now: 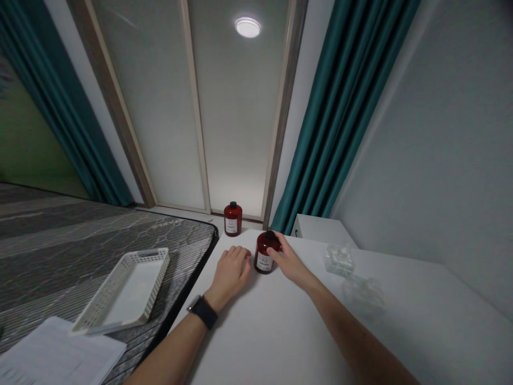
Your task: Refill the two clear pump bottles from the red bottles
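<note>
Near bottle [263, 262], dark red with a black cap and pale label, is at the far part of the white table [272, 331], close to upright, label toward the wearer; whether its base bears fully on the surface cannot be told. Right hand [292, 263] grasps this bottle from its right side; thumb lies across the front, remaining fingers go behind and are partly hidden. Left hand [230, 271] is just left of the same bottle, fingers loosely curled, grasping nothing visible; fingertip contact with the glassy wall cannot be told; a dark-banded watch [204, 312] is on the left wrist.

Far bottle [233, 222], of like colour, cap and label, stands upright near the table's far left corner, apart from both hands; two clear containers [339, 259] lie to the right of the right hand, the nearer one blurred.

Left of the table: a white perforated basket [128, 291] rests on a grey patterned mattress [188, 240]; printed papers [56, 355] lie at its near end.
</note>
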A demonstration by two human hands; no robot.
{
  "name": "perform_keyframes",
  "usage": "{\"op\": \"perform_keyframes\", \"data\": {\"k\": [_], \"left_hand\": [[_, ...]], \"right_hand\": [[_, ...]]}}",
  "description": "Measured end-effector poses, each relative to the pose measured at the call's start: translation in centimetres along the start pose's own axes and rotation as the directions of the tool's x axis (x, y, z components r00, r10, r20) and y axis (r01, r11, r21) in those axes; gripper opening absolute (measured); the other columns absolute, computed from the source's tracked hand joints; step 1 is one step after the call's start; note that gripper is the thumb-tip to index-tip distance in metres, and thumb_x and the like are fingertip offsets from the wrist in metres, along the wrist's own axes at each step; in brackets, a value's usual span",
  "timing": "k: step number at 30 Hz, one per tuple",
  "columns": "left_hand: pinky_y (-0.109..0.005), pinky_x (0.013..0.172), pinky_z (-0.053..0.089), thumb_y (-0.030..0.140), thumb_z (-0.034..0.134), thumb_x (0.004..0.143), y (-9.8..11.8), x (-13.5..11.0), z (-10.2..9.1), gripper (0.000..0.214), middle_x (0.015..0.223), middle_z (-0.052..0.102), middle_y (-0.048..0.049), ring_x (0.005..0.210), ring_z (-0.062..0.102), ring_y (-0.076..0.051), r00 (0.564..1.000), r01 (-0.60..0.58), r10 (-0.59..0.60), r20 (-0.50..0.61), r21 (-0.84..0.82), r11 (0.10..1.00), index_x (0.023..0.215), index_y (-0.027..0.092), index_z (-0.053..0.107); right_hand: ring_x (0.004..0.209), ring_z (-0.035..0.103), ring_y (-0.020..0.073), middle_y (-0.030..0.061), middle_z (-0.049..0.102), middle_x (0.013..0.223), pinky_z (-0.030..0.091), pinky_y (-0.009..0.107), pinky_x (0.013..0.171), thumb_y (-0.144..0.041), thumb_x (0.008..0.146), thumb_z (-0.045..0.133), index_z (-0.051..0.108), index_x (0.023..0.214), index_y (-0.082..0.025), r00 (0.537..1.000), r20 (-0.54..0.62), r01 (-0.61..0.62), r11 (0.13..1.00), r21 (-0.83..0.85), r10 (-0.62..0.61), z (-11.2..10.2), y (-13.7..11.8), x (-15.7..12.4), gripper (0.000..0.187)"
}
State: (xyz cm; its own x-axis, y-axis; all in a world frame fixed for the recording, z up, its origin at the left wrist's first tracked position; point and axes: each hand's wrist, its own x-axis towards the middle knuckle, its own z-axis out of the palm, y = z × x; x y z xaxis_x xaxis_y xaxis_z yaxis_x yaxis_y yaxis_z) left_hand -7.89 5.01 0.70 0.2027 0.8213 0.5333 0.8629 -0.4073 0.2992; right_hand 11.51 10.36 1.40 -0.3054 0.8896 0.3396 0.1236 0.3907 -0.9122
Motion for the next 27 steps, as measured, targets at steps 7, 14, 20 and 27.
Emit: {"op": "perform_keyframes", "data": {"k": [7, 14, 20, 27], "left_hand": [[-0.045, 0.083, 0.043, 0.016, 0.052, 0.086, -0.1, -0.6, 0.2, 0.011, 0.095, 0.067, -0.0119, 0.094, 0.059, -0.031, 0.976, -0.042, -0.004, 0.219, 0.204, 0.978, 0.091, 0.018, 0.062], [-0.051, 0.092, 0.044, 0.025, 0.053, 0.092, 0.3, -1.0, 0.9, 0.018, 0.112, 0.069, -0.0142, 0.107, 0.059, -0.033, 0.97, -0.04, -0.003, 0.244, 0.171, 0.984, 0.105, 0.017, 0.063], [-0.055, 0.113, 0.034, 0.032, 0.05, 0.096, -0.4, -0.9, 1.4, 0.039, 0.145, 0.056, -0.0117, 0.135, 0.048, -0.031, 0.958, 0.013, -0.049, 0.281, 0.126, 0.992, 0.133, 0.019, 0.054], [-0.055, 0.119, 0.031, 0.034, 0.047, 0.099, -0.7, -0.2, 1.4, 0.043, 0.151, 0.051, -0.0107, 0.141, 0.044, -0.03, 0.941, 0.067, -0.109, 0.32, 0.141, 0.988, 0.138, 0.018, 0.051]], "right_hand": [[0.124, 0.057, 0.0226, 0.0078, 0.06, 0.134, 0.043, 0.043, 0.11, -0.038, 0.088, 0.059, 0.046, 0.137, -0.024, 1.0, -0.001, -0.012, 1.0, 0.013, 0.012, 1.1, 1.8, 2.9, 0.053], [0.126, 0.054, 0.025, 0.01, 0.061, 0.132, 0.039, 0.048, 0.111, -0.039, 0.087, 0.06, 0.045, 0.138, -0.022, 1.0, -0.03, -0.005, 0.999, 0.04, 0.006, 2.3, 3.7, 6.3, 0.056], [0.128, 0.053, 0.0244, 0.0086, 0.059, 0.137, 0.038, 0.046, 0.113, -0.039, 0.087, 0.059, 0.045, 0.139, -0.025, 1.0, -0.021, 0.003, 0.998, 0.062, -0.001, 3.2, 5.0, 8.9, 0.056], [0.134, 0.048, 0.0215, 0.0058, 0.054, 0.142, 0.034, 0.043, 0.116, -0.037, 0.089, 0.057, 0.044, 0.141, -0.027, 1.0, -0.004, 0.018, 1.0, 0.021, -0.017, 3.4, 5.7, 10.8, 0.054]]}}
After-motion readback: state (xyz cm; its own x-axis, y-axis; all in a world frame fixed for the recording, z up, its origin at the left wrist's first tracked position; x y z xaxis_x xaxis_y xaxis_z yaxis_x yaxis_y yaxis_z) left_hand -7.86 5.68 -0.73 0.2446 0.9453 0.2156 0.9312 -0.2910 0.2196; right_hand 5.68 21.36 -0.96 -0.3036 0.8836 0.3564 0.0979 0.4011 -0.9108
